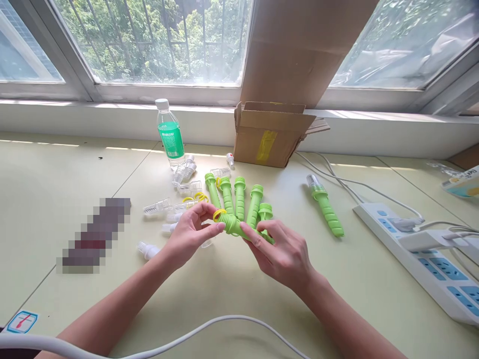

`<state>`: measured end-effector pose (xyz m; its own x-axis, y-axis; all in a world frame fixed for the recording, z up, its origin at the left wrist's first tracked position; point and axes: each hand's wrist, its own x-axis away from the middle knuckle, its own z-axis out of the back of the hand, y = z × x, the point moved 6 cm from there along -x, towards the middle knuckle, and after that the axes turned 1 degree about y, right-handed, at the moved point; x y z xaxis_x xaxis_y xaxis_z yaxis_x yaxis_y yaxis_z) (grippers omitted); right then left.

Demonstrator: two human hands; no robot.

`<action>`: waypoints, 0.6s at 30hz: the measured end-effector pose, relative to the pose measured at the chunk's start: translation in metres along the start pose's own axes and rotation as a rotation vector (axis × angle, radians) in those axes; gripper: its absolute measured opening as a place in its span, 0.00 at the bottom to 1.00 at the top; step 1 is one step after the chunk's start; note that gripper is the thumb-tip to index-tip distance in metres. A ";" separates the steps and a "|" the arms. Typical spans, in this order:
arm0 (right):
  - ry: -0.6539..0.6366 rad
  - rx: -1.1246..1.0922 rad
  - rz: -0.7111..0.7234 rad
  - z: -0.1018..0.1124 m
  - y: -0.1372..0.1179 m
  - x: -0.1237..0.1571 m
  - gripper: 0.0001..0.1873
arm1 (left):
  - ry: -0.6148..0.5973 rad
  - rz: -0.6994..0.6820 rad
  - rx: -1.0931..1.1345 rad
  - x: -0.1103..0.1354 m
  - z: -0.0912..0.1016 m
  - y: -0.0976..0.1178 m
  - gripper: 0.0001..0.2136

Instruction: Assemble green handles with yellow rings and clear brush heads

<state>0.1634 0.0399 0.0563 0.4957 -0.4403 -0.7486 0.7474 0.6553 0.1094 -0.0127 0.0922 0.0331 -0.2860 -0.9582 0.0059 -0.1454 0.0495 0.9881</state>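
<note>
My right hand (282, 254) grips a ribbed green plastic handle (232, 225), tilted with its threaded end towards the left. At that end my left hand (191, 233) pinches a small yellow ring (219, 215), which sits around or against the threaded mouth; I cannot tell how far on it is. Just behind my hands lie several more green handles (240, 197) in a fan, threaded ends away from me. One of them has a yellow ring (218, 182) at its neck. Loose yellow rings (201, 197) and clear plastic caps (157, 206) lie to the left.
A water bottle (171, 137) stands behind the caps, beside an open cardboard box (267, 139). To the right lie a green handle with a clear cap (325, 205) and a white power strip (389, 229) with cords. A white cable (224, 319) crosses the front. A blurred dark object (99, 237) lies left.
</note>
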 end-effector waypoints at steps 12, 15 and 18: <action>-0.023 0.020 0.001 -0.003 0.000 0.002 0.22 | -0.059 0.001 -0.043 0.003 -0.002 0.004 0.09; -0.025 0.019 -0.004 -0.002 0.000 0.001 0.21 | -0.047 -0.037 -0.079 0.002 -0.003 0.005 0.08; -0.026 0.025 -0.011 -0.002 -0.001 0.001 0.21 | -0.030 -0.078 -0.122 0.002 -0.003 0.006 0.07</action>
<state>0.1623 0.0405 0.0539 0.4983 -0.4636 -0.7326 0.7635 0.6350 0.1175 -0.0115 0.0899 0.0390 -0.3071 -0.9488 -0.0742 -0.0528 -0.0608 0.9967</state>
